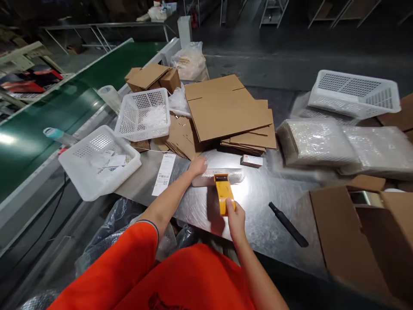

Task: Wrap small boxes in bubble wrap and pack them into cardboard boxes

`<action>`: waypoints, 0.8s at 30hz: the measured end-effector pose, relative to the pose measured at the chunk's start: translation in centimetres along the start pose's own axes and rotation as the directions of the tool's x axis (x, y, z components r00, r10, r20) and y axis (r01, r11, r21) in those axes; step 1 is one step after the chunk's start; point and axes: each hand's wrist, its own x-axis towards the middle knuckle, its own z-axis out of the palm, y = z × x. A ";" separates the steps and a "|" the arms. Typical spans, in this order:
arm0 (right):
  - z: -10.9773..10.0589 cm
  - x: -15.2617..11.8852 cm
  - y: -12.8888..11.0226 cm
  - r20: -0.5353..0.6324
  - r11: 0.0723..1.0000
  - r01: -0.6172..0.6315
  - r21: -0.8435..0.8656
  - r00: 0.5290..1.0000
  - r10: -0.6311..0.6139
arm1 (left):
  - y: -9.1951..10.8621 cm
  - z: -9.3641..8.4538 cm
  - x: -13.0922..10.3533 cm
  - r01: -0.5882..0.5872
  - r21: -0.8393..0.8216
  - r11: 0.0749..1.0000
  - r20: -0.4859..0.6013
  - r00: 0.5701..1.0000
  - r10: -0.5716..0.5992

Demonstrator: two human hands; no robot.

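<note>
A bubble-wrapped bundle (204, 178) lies across the metal table in front of me. My left hand (197, 166) is closed on its left end, with the fingertips partly hidden. In my right hand (236, 215) is a yellow tape dispenser (224, 193), gripped by its lower end, and its head rests on the middle of the bundle. A small white box (251, 161) sits just behind the bundle's right end. To the left of my left hand lies a printed label sheet (164, 174).
Flat cardboard (222, 107) is stacked behind the bundle. White baskets (97, 165) stand at the left. At the right are bubble-wrapped packs (319, 140), a black tool (288, 224) and an open carton (338, 232). A green conveyor (64, 103) runs along the far left.
</note>
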 end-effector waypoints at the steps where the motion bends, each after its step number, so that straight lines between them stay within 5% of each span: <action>1: 0.8 1.3 -0.7 0.016 1.000 -0.001 0.009 1.000 0.001 | 0.1 0.2 -0.6 -0.010 0.021 1.000 -0.035 0.999 0.010; 6: 4.1 7.1 -2.5 0.044 0.999 0.026 0.026 0.999 -0.027 | 0.7 3.5 -1.7 -0.080 0.237 0.968 -0.034 0.995 0.091; 12: 5.7 10.9 -3.6 0.053 1.000 0.022 0.008 0.998 -0.022 | 0.5 5.2 1.8 0.027 0.341 0.940 -0.069 0.998 -0.003; 18: 1.9 5.3 -0.6 0.054 0.999 -0.034 -0.015 0.998 0.035 | 0.4 4.9 2.4 0.010 0.340 0.940 -0.063 0.998 0.012; 24: -2.0 0.1 3.2 0.025 0.991 -0.112 -0.072 0.993 0.114 | 2.5 5.8 -0.8 0.033 0.327 0.944 -0.015 0.999 -0.030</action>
